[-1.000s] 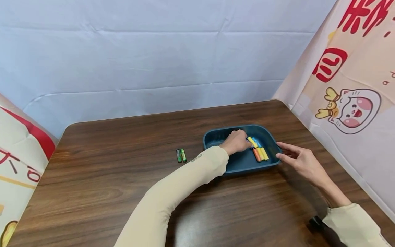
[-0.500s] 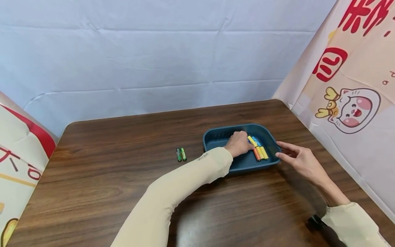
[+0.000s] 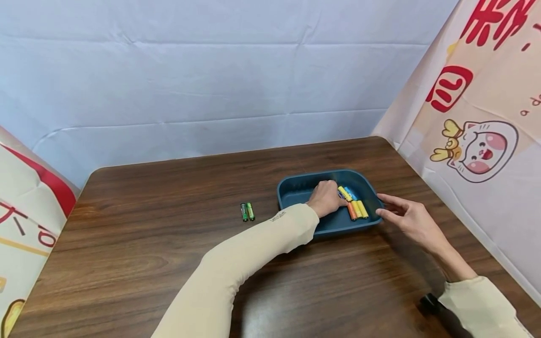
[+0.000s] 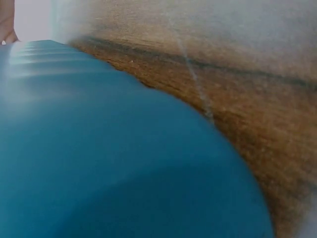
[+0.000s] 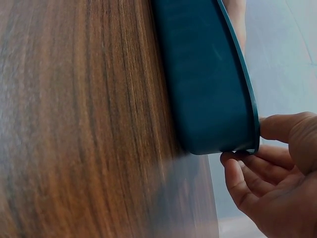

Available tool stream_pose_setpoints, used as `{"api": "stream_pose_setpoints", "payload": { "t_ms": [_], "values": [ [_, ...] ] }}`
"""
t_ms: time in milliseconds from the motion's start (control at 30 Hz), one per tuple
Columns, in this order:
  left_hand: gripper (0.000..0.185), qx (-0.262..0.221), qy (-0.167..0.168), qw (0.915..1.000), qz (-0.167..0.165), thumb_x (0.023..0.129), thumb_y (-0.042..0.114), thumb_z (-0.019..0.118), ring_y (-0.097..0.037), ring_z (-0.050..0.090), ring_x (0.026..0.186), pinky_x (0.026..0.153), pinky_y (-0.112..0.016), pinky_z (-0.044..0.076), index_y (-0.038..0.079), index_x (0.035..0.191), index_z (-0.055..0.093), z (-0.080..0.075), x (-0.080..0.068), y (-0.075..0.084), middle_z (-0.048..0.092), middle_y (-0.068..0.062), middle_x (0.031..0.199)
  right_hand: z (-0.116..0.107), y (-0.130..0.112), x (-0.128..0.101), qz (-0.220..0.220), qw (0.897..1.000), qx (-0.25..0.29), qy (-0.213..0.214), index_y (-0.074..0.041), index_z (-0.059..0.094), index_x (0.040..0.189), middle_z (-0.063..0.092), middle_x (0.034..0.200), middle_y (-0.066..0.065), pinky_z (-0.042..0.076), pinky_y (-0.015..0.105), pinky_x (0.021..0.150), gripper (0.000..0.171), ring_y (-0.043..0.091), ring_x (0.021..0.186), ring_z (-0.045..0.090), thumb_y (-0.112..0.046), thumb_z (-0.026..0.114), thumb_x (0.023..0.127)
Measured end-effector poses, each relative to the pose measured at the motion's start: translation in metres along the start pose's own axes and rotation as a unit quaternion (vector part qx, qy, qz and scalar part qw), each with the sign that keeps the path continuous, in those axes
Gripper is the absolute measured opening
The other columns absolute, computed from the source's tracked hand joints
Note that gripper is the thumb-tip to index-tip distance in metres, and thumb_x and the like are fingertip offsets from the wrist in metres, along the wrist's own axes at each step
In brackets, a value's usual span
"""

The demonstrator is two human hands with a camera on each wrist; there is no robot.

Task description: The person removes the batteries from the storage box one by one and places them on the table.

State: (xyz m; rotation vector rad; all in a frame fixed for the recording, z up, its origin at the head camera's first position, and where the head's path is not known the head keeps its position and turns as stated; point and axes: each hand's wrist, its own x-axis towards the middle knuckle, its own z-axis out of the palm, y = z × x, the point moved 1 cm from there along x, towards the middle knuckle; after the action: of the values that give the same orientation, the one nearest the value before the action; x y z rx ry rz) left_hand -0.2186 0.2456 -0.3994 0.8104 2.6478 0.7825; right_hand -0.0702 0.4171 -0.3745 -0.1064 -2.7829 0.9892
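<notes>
In the head view the left hand (image 3: 325, 198) reaches into the blue tray (image 3: 296, 188), knuckles up, fingers curled down onto the far end of the batteries (image 3: 354, 206) lying side by side in the tray's right half; whether it pinches one or only nudges them I cannot tell, since the fingertips are hidden. The right hand (image 3: 407, 220) rests at the tray's right rim, fingers fairly straight and touching the edge, steadying it. Two green cells (image 3: 247, 211) lie on the table (image 3: 127, 244), well to the left of the tray. The step in hand looks like arranging or picking among the batteries in the tray; the next move calls for a sure pinch on a single cell without rolling its neighbours. The left wrist view shows only the tray's blurred blue wall (image 4: 99, 148) against the wood. The right wrist view shows the tray's corner (image 5: 237, 144) with the thumb above and fingers (image 5: 247, 171) just below the rim, lightly bracing it.
</notes>
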Motion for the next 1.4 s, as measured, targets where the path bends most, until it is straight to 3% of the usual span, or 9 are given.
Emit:
{"api": "stream_pose_setpoints", "payload": {
  "t_ms": [233, 967, 1167, 1400],
  "values": [
    [0.029, 0.0, 0.013, 0.9999, 0.003, 0.092, 0.038, 0.081, -0.007, 0.056, 0.069, 0.065, -0.019, 0.048, 0.01, 0.098, 0.075, 0.002, 0.0, 0.0, 0.063, 0.003, 0.082, -0.001, -0.001, 0.0, 0.002, 1.0, -0.004, -0.002, 0.005, 0.06, 0.141, 0.07, 0.116, 0.028, 0.05, 0.02, 0.062, 0.049, 0.006, 0.082, 0.063, -0.02, 0.071, 0.101],
    [0.025, 0.001, 0.018, 0.9998, 0.003, 0.095, 0.034, 0.077, -0.012, 0.055, 0.064, 0.057, -0.022, 0.044, 0.012, 0.084, 0.072, 0.004, -0.002, 0.0, 0.057, 0.0, 0.077, -0.001, -0.001, -0.001, -0.004, 1.0, -0.008, -0.001, 0.006, 0.06, 0.14, 0.07, 0.115, 0.029, 0.051, 0.019, 0.062, 0.049, 0.004, 0.081, 0.064, -0.02, 0.072, 0.1],
    [0.04, -0.049, 0.003, 0.9988, -0.004, 0.095, 0.033, 0.078, -0.014, 0.049, 0.053, 0.05, -0.022, 0.04, 0.01, 0.065, 0.064, 0.002, -0.002, -0.001, 0.047, -0.001, 0.06, -0.002, -0.001, -0.002, -0.003, 1.0, -0.012, 0.0, 0.006, 0.061, 0.14, 0.07, 0.116, 0.029, 0.051, 0.019, 0.063, 0.049, 0.001, 0.081, 0.063, -0.021, 0.072, 0.1],
    [0.021, -0.096, -0.01, 0.9949, -0.032, 0.095, 0.027, 0.077, -0.013, 0.055, 0.063, 0.054, -0.021, 0.045, 0.009, 0.088, 0.07, -0.005, -0.004, 0.002, 0.058, -0.002, 0.078, -0.002, -0.002, -0.001, 0.002, 1.0, -0.01, -0.003, 0.006, 0.059, 0.141, 0.069, 0.12, 0.03, 0.051, 0.019, 0.063, 0.05, 0.006, 0.082, 0.063, -0.021, 0.071, 0.101]
  ]
}}
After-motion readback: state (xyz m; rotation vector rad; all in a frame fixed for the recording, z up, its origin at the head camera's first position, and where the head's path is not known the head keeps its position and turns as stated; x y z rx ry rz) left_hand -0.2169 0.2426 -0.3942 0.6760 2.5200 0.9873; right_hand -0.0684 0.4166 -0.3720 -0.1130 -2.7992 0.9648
